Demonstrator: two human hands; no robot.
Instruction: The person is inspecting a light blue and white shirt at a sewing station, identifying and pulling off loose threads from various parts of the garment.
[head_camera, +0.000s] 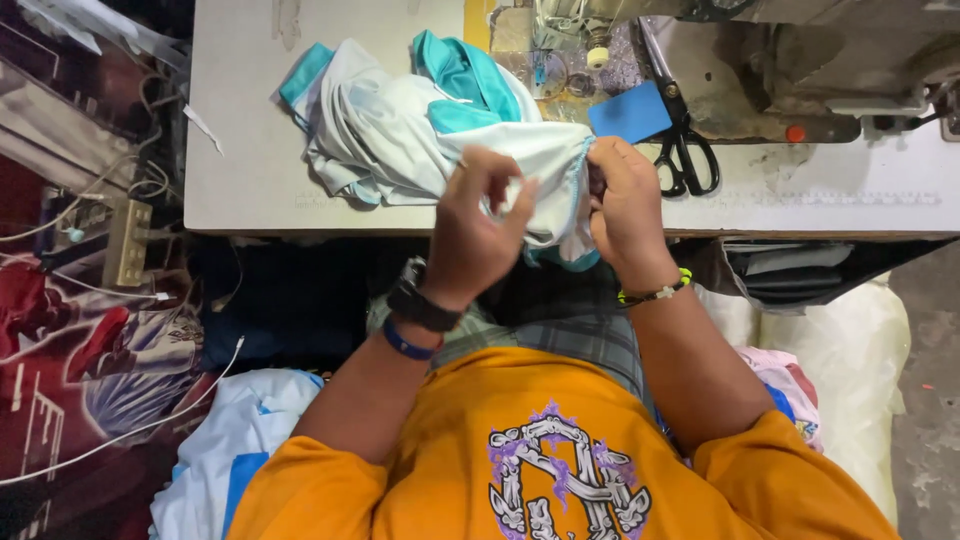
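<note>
Centrally, crumpled pale mint fabric garment with teal trim on my grey worktable, my left hand pinching its hem, my right hand clenched on the teal-edged fold, black scissors nearby.

Sewing machine cut off by top edge, only its base and needle area show. Scissors blades partly under the blue card. Cloth edge hidden behind left hand and right hand; fingertips buried in folds, grip unclear. Small parts by the needle too blurred to tell. White bag partly behind right arm. Power strip sockets too small.
</note>
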